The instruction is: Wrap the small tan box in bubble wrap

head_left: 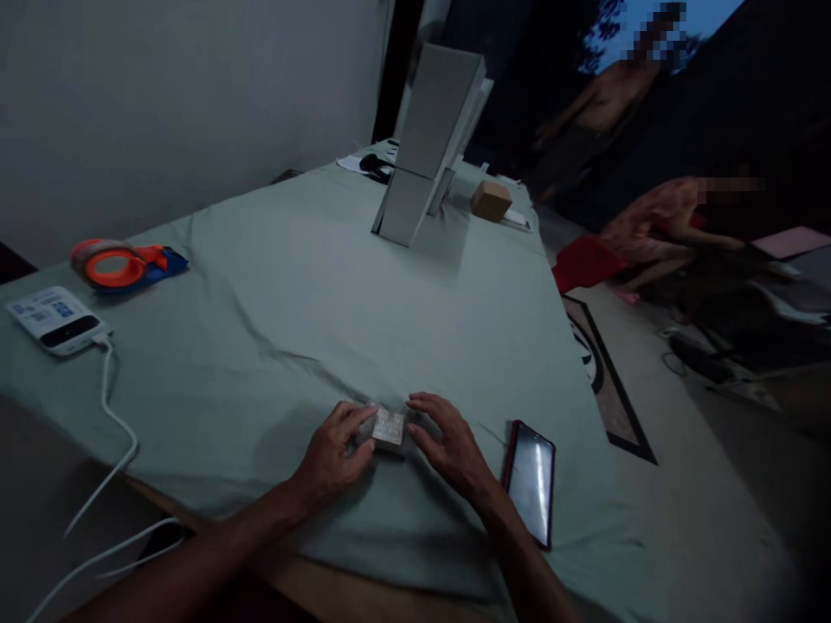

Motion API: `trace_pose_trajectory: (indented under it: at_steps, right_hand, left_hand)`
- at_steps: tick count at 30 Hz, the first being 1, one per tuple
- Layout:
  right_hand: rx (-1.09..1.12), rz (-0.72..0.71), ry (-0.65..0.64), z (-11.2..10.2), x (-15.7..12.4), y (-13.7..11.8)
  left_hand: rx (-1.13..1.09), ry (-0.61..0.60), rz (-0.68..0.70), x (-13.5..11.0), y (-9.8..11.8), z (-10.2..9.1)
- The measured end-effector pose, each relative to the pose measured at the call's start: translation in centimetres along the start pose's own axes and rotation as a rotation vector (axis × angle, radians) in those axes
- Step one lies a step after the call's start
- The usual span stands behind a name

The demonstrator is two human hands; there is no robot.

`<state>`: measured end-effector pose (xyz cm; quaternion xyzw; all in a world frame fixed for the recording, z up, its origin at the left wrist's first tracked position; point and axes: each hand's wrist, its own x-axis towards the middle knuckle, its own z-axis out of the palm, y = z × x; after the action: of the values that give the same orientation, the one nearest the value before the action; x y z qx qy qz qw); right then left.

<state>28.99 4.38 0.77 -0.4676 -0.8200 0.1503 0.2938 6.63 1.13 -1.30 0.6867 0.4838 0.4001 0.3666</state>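
Observation:
A small, flat, grey box-like block [388, 427] with a pale printed square on top lies on the cloth near the table's front edge. My left hand [334, 446] holds its left side, with the thumb low and the index finger at the upper corner. Just to the right of the block is my right hand [447, 441], its thumb and fingers apart and curved toward it. I cannot tell whether the right thumb touches the block. Beside my right forearm lies a phone [531, 484] in a dark red case, its screen reflecting light.
A pale green cloth [312, 311] covers the table. An orange and blue tape dispenser [126, 266] and a white device [58, 320] with a cable [120, 415] are at left. Tall white boxes [428, 130] and a brown carton [492, 201] stand farther back. Two people are at right.

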Motion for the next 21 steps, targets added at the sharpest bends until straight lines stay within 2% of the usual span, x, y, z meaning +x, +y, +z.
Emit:
trace_pose_trajectory:
  at_steps: [10,17,21]
  right_hand:
    - [-0.029,-0.026,-0.157,1.1,1.6,-0.4]
    - [0.159,0.103,-0.103,2.2,2.8,-0.2]
    - [0.292,0.220,0.003,2.8,3.1,-0.8]
  left_hand:
    - [0.054,0.036,0.012,0.6,-0.4,1.1]
    - [0.070,0.027,0.014,0.9,-0.2,1.4]
    - [0.074,0.060,-0.042,0.5,0.0,1.8]
